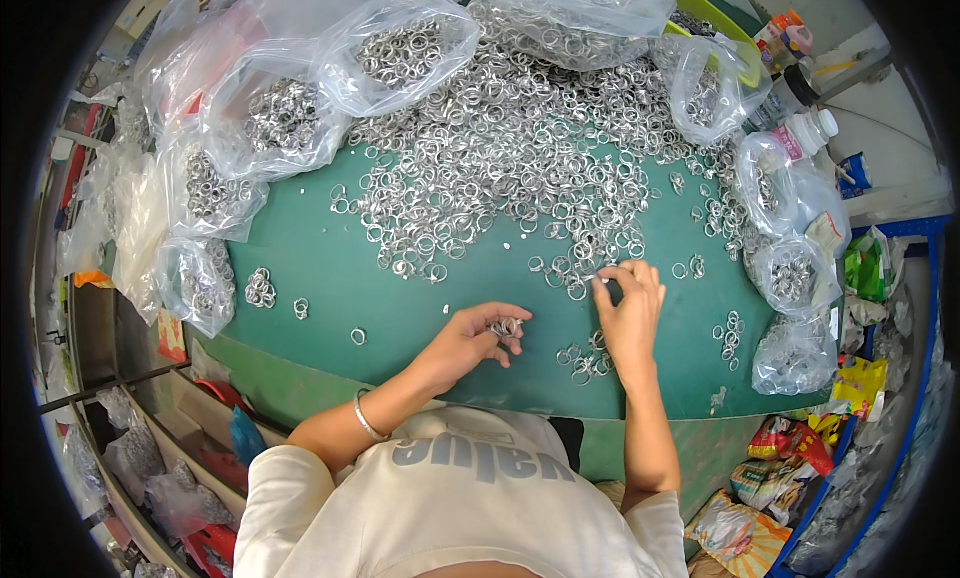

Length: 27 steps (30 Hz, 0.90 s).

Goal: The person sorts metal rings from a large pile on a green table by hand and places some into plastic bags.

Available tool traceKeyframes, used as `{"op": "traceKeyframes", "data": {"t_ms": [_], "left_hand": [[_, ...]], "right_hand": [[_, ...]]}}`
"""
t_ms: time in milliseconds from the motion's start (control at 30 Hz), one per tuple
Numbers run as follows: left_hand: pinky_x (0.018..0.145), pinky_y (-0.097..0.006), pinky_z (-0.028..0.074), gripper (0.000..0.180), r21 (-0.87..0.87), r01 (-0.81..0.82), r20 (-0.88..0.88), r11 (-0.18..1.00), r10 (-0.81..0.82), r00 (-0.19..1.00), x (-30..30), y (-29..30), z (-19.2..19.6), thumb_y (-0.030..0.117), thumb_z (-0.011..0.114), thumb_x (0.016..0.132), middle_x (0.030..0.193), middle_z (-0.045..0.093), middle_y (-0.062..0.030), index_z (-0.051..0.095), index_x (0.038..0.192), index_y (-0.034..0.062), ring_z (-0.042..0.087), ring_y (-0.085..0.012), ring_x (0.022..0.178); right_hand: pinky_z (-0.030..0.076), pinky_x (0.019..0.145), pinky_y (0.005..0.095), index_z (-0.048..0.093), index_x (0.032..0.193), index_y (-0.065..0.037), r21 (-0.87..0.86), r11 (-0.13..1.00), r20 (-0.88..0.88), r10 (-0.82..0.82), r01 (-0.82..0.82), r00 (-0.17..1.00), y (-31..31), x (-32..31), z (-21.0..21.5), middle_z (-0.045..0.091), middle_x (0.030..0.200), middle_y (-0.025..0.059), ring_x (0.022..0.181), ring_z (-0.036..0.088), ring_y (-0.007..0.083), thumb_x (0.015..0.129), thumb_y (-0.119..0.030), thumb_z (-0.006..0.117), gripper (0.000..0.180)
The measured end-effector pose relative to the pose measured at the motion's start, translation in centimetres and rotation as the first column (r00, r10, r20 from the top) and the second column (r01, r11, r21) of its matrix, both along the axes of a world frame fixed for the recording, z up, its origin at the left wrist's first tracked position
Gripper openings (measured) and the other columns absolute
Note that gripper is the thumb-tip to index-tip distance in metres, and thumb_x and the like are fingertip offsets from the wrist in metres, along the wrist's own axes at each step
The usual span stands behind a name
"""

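A broad heap of silver metal rings point(500, 158) spreads over the green table point(310, 238). My left hand point(475, 338) is curled in front of the heap, and several silver rings point(507, 327) lie in its fingers. At the heap's near edge, my right hand point(630, 313) pinches with thumb and forefinger at a ring point(600, 279); the fingers partly hide it. A small cluster of rings point(586, 360) lies just left of my right wrist. Two loose rings point(688, 269) sit to the right of that hand.
Open clear plastic bags of rings point(283, 118) line the table's left, back and right sides. Small ring groups lie at left point(260, 289) and right point(733, 336). A yellow-green basin point(735, 43) and white bottle point(808, 133) stand back right. Blue shelving point(905, 358) holds packets.
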State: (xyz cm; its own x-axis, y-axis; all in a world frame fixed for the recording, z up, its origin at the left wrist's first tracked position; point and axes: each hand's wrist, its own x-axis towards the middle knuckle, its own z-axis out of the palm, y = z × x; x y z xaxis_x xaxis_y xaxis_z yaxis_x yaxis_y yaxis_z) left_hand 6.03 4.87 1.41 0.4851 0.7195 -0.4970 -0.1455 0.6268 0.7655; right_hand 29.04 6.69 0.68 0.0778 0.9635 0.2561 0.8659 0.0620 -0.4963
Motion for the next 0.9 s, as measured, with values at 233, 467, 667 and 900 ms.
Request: {"op": "traceKeyframes", "data": {"t_ms": [233, 467, 667, 900], "left_hand": [[0.059, -0.026, 0.043, 0.021, 0.551, 0.248, -0.462, 0.797, 0.044, 0.886, 1.9, 1.2, 0.3, 0.000, 0.059, 0.087, 0.084, 0.055, -0.0050, 0.062, 0.107, 0.0039, 0.047, -0.0121, 0.063], [0.063, -0.038, 0.048, 0.017, 0.736, 0.380, -0.551, 0.561, 0.169, 0.817, 4.6, 3.2, -0.6, 0.006, 0.065, 0.085, 0.086, 0.054, -0.0122, 0.064, 0.101, 0.0048, 0.058, -0.0275, 0.068], [0.065, -0.042, 0.049, 0.017, 0.756, 0.572, -0.642, 0.318, 0.191, 0.743, 6.7, 3.5, -2.0, 0.011, 0.066, 0.084, 0.092, 0.054, -0.0125, 0.064, 0.100, 0.0061, 0.060, -0.0320, 0.073], [0.064, -0.033, 0.049, 0.011, 0.605, 0.285, -0.408, 0.744, -0.018, 0.913, 6.2, 4.6, -1.7, 0.013, 0.059, 0.091, 0.086, 0.056, -0.0048, 0.060, 0.092, 0.0025, 0.057, -0.0207, 0.067]], "right_hand": [[0.037, 0.076, 0.0377, 0.065, 0.086, -0.005, 0.053, 0.997, 0.103, -0.063, 0.058, 0.993, -0.4, -0.3, 0.5, 0.059, 0.088, 0.0057, 0.087, 0.052, 0.0252, 0.076, -0.006, 0.070, 0.011], [0.039, 0.075, 0.0402, 0.059, 0.082, -0.004, -0.047, 0.995, 0.075, -0.078, 0.082, 0.994, -1.6, 1.2, 1.5, 0.059, 0.083, 0.0095, 0.082, 0.054, 0.0292, 0.080, -0.007, 0.064, 0.007], [0.041, 0.067, 0.0420, 0.058, 0.079, -0.001, -0.079, 0.989, -0.050, -0.125, 0.121, 0.991, -0.6, 2.3, 1.2, 0.057, 0.074, 0.0122, 0.071, 0.055, 0.0316, 0.086, -0.009, 0.061, 0.011], [0.039, 0.052, 0.0298, 0.063, 0.085, 0.002, -0.113, 0.987, -0.360, -0.147, 0.114, 0.921, -1.7, 1.8, 2.4, 0.059, 0.070, 0.0084, 0.057, 0.050, 0.0147, 0.086, -0.005, 0.063, 0.007]]}}
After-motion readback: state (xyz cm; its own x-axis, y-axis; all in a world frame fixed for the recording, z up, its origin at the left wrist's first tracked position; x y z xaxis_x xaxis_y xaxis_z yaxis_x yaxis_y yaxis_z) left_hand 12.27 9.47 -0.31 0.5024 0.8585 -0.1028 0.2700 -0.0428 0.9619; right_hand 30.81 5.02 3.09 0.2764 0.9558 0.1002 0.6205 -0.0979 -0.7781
